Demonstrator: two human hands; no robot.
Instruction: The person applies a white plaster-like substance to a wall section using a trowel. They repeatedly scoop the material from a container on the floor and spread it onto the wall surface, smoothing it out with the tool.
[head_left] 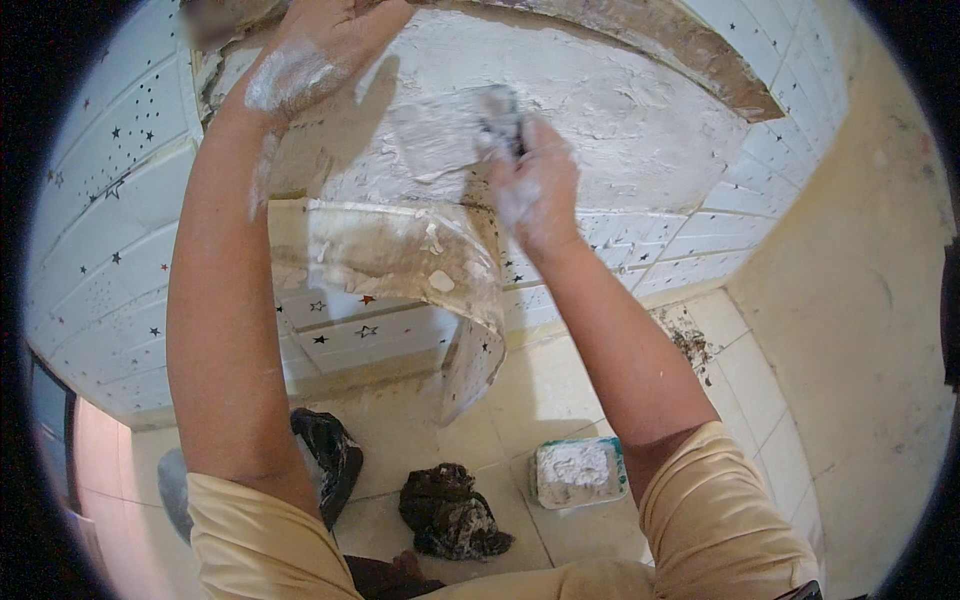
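Note:
My right hand [540,190], dusted with white, is closed around the dark handle of a putty knife [440,135]. Its wide blade, blurred by motion, lies against the rough white patch of wall [620,130]. Higher up at the left, my left hand [325,60] reaches to the top of the picture beside that patch, white paste smeared over its wrist; most of its fingers are cut off by the edge. Below the patch, a peeled strip of wall covering [400,255] hangs down and curls, its stained brown back showing.
On the tiled floor stands a green-rimmed tub [580,472] of white paste. A dark crumpled bundle [455,515] and a black plastic bag [330,460] lie left of it. Star-patterned covering [115,260] surrounds the bare patch. Dark debris [685,340] is scattered near the wall's base.

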